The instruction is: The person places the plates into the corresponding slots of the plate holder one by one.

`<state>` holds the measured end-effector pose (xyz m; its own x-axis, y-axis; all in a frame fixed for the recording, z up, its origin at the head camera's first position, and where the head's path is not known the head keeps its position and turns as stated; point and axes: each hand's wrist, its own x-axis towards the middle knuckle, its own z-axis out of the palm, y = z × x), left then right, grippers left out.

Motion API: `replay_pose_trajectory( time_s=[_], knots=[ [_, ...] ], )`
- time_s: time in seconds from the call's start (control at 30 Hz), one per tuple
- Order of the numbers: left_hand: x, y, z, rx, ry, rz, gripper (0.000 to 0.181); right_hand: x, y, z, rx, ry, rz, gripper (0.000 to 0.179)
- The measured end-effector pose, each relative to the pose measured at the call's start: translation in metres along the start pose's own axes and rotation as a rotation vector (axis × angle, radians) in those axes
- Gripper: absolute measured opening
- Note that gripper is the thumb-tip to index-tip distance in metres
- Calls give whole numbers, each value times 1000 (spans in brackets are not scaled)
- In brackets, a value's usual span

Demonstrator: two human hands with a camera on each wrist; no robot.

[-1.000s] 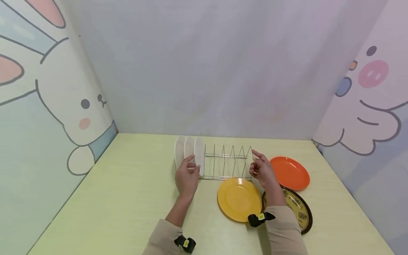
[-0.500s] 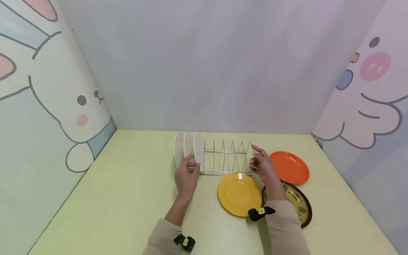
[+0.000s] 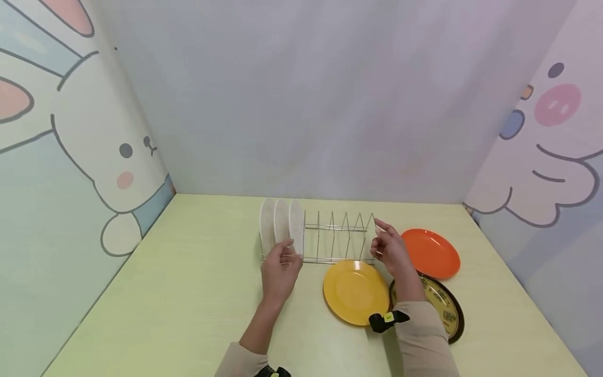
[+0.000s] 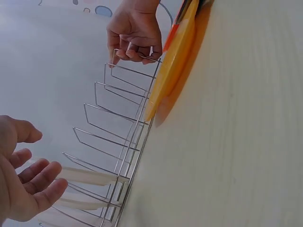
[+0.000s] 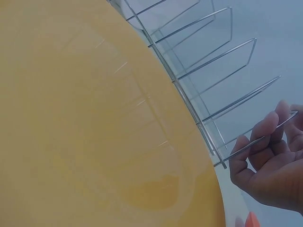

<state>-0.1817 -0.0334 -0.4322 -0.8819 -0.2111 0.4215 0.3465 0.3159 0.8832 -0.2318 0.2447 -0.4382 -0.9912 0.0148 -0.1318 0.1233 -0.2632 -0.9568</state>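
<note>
Three white plates (image 3: 296,222) stand on edge, side by side, at the left end of a wire dish rack (image 3: 317,235). My left hand (image 3: 281,275) is just in front of them; in the left wrist view its fingers (image 4: 45,182) are loosely bent with nothing between them. At the rack's right end, my right hand (image 3: 392,251) holds the last wire loop. The right wrist view shows its fingers (image 5: 265,127) curled round that wire. The rack's slots between the white plates and the right hand hold no plates.
A yellow plate (image 3: 355,293) lies flat by the rack's front right. Right of it are an orange plate (image 3: 431,254) and a dark-rimmed patterned plate (image 3: 445,309), partly hidden by the right arm. A grey wall (image 3: 301,104) rises behind the table.
My left hand has let go of the rightmost white plate and drawn back slightly toward me. The right hand keeps its hold on the rack's end. The head view shifts slightly.
</note>
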Motion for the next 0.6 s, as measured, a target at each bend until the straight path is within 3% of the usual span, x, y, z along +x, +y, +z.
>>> replay_pose_trajectory(
  time_s=[0.2,0.37,0.6],
  knots=[
    [-1,7,2,-29,-130,-48,32,-1,-1,0,-8,2,7,46],
    [-2,5,7,-50,-288,-157,34,-2,0,1,-8,0,9,47],
    [-3,0,16,-53,-426,-267,42,-2,0,0,-5,-2,2,46]
  ],
)
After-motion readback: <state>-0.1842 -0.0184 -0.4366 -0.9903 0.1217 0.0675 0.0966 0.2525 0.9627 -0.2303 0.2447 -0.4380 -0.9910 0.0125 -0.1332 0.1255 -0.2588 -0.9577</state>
